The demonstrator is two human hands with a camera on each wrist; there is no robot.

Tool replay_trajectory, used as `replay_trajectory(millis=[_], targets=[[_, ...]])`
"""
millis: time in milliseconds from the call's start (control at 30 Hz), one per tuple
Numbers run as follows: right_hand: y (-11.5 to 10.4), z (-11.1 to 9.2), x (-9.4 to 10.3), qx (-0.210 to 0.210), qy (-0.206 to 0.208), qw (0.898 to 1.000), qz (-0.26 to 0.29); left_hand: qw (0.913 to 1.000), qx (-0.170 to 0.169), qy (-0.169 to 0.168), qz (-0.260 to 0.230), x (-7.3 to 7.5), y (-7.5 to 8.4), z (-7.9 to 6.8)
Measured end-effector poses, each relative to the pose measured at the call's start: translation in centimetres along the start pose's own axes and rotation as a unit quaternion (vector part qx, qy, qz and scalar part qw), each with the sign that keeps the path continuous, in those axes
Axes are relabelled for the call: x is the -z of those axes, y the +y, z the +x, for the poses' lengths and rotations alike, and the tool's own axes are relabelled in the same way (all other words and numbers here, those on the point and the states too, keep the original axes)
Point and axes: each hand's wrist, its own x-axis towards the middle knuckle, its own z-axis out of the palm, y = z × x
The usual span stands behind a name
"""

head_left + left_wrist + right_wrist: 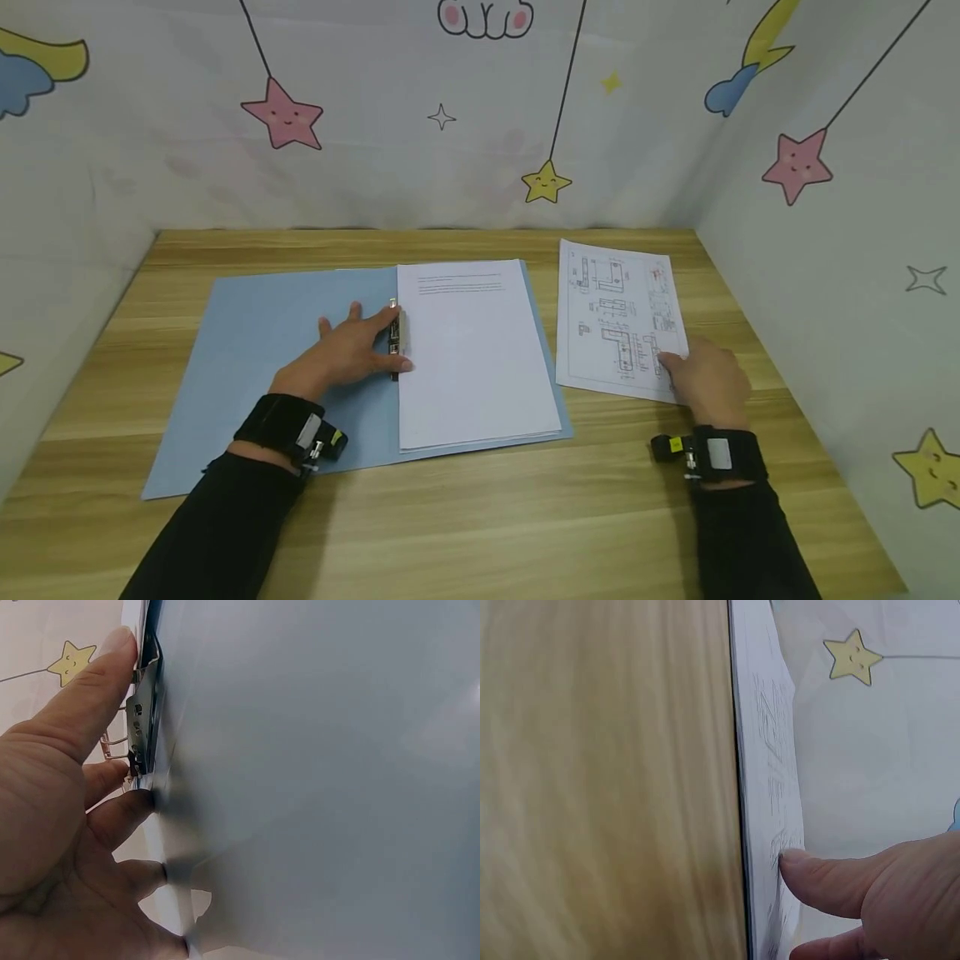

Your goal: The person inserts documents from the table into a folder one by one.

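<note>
A light blue folder [258,350] lies spread on the table, with a stack of white paper [476,358] on its right half. A metal clip [394,333] runs along the stack's left edge at the fold. My left hand [341,354] rests over the clip with spread fingers; the thumb and index finger touch either end. In the left wrist view the clip [142,724] shows wire prongs beside the thumb. My right hand [708,379] lays its thumb on a sheet of technical drawings [615,321], near the lower right corner. Its other fingers are beyond the right edge, partly hidden.
The wooden table [480,533] carries everything. White cloth walls [375,183] with printed stars stand at its back and sides. A narrow strip of table separates the folder from the drawing sheet. Both wrists wear black straps [273,425] with small cameras.
</note>
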Motion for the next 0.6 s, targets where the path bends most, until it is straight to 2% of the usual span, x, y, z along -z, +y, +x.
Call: replay_trajectory(millis=[200, 400, 600], targets=[[0.1, 0.3, 0.0, -0.007, -0.003, 1.0, 0.026, 1.0, 0.0, -0.001, 0.002, 0.0, 0.0, 0.0], [0.3, 0.9, 0.1, 0.006, 0.039, 0.997, 0.068, 1.0, -0.005, 0.003, -0.002, 0.0, -0.1, 0.1], [0.8, 1.1, 0.0, 0.007, 0.064, 0.995, 0.073, 1.0, -0.003, 0.002, -0.001, 0.0, 0.0, 0.0]])
